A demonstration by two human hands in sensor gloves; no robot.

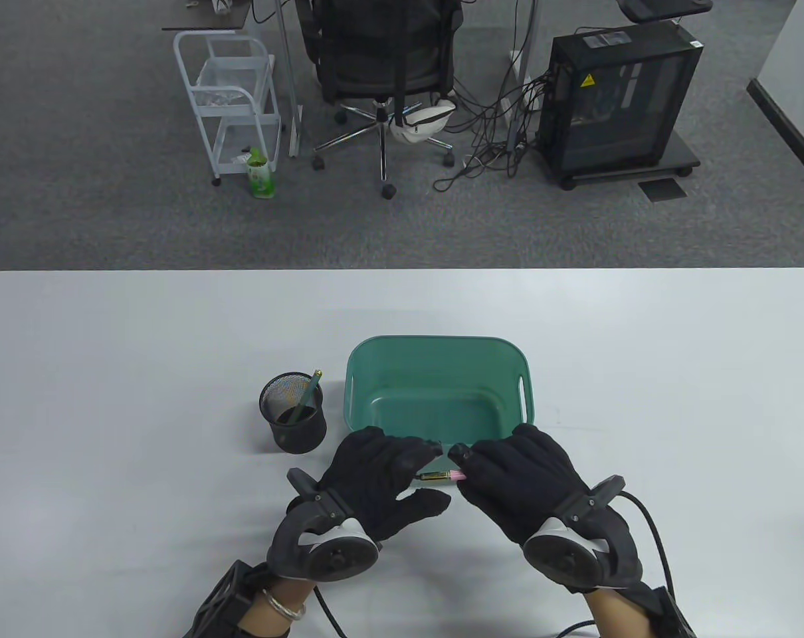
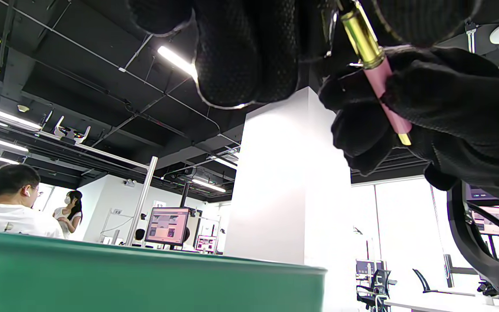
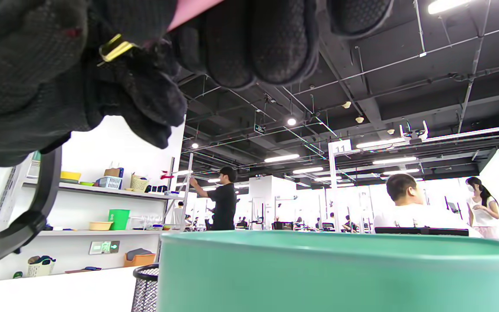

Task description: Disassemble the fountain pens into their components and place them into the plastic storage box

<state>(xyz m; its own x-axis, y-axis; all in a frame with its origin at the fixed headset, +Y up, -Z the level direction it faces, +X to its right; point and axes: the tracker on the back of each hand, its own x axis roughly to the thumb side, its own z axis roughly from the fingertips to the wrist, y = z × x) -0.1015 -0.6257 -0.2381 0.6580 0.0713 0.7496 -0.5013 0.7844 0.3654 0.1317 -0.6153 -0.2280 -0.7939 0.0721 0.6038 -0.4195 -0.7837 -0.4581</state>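
A pink fountain pen (image 1: 442, 476) with a gold band lies level between both gloved hands, just in front of the green storage box (image 1: 435, 352). My left hand (image 1: 408, 468) grips its dark gold-banded end. My right hand (image 1: 472, 468) pinches the pink barrel (image 2: 388, 102). In the left wrist view the gold band (image 2: 360, 37) shows above the pink barrel. The right wrist view catches a slice of the pink barrel (image 3: 191, 11) and a gold clip (image 3: 115, 47) among the fingers. The box looks empty inside. A green pen (image 1: 307, 397) stands in the black mesh cup (image 1: 294, 413).
The mesh cup stands left of the box (image 3: 319, 273), a hand's width from my left hand. White table (image 1: 109, 399) stretches wide on both sides. Beyond the far edge are an office chair (image 1: 382, 60), a white cart (image 1: 232, 100) and a computer tower (image 1: 618, 100).
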